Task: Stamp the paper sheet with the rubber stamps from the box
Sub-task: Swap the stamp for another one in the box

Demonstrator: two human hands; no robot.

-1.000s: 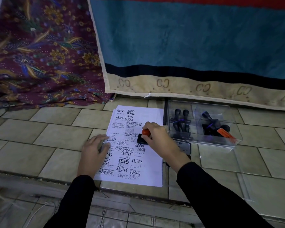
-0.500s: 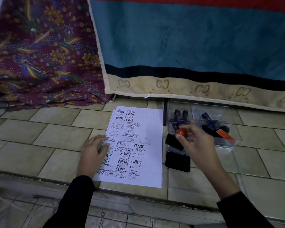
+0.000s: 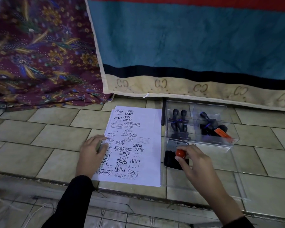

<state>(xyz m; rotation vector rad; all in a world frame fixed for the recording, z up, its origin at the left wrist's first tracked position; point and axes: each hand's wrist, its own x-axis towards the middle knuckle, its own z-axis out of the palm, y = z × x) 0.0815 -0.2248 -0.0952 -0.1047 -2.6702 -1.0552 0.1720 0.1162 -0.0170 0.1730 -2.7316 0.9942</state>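
Note:
A white paper sheet (image 3: 148, 122), covered with many black stamp prints, lies on the tiled floor. My left hand (image 3: 93, 153) rests flat on its left edge, fingers spread. To the right of the sheet, my right hand (image 3: 192, 162) grips a stamp with a red knob (image 3: 180, 153) and holds it down on the open black ink pad (image 3: 170, 161). Behind the pad stands a clear plastic box (image 3: 227, 139) with several dark rubber stamps (image 3: 179, 124) and an orange-tipped one (image 3: 221, 132) inside.
A teal blanket with a beige border (image 3: 187, 88) hangs just behind the box and the sheet. Patterned maroon cloth (image 3: 39, 63) lies at the back left. A step edge (image 3: 39, 178) runs across in front of the sheet. A white cable (image 3: 34, 213) lies at the lower left.
My right hand lifted the red-knobbed stamp off the sheet, carried it right toward the box, then brought it down onto the ink pad. My left hand stayed on the sheet.

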